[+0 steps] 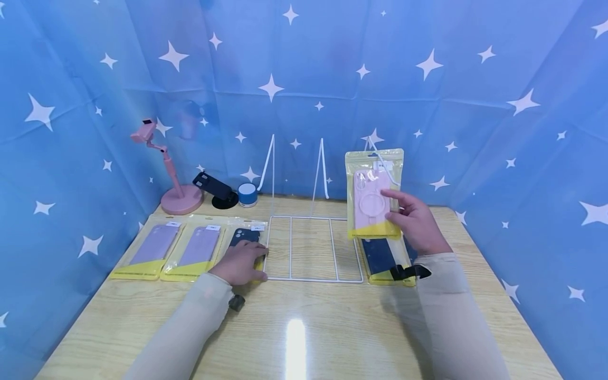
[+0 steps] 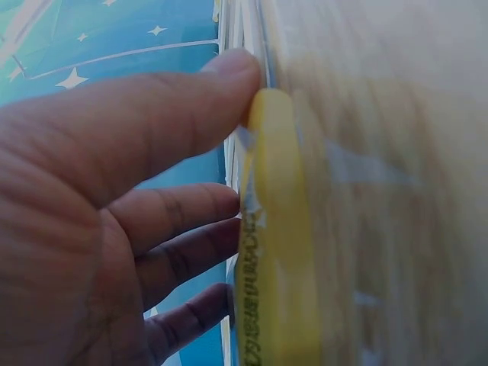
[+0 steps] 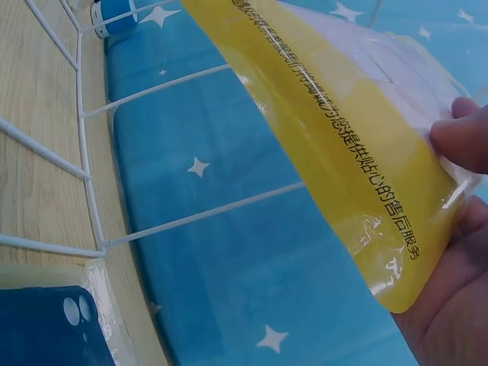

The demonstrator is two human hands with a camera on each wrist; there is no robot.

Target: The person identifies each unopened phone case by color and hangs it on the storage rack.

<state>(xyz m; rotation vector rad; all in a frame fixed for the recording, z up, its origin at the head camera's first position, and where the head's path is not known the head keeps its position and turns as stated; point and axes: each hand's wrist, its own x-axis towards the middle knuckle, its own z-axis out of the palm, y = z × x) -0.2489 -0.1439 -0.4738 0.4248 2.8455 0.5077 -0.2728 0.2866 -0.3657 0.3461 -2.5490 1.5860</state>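
Observation:
My right hand (image 1: 418,221) pinches the right edge of a clear-and-yellow bag holding a pink phone case (image 1: 366,198) with a ring on its back. The bag is upright at the rack's right hook (image 1: 386,164), whose arm crosses in front of its top; whether the hook passes through the hanging hole, I cannot tell. My left hand (image 1: 241,262) rests on a bagged dark phone case (image 1: 245,236) lying left of the white wire rack (image 1: 313,279). In the left wrist view, thumb and fingers touch that bag near its yellow strip (image 2: 278,229).
Two bagged purple cases (image 1: 154,244) lie at the left. Behind them stand a pink phone stand (image 1: 181,199), a black stand (image 1: 216,187) and a blue-and-white cylinder (image 1: 247,195). A bagged dark blue case (image 1: 378,256) lies right of the rack. Starry blue curtains surround the table.

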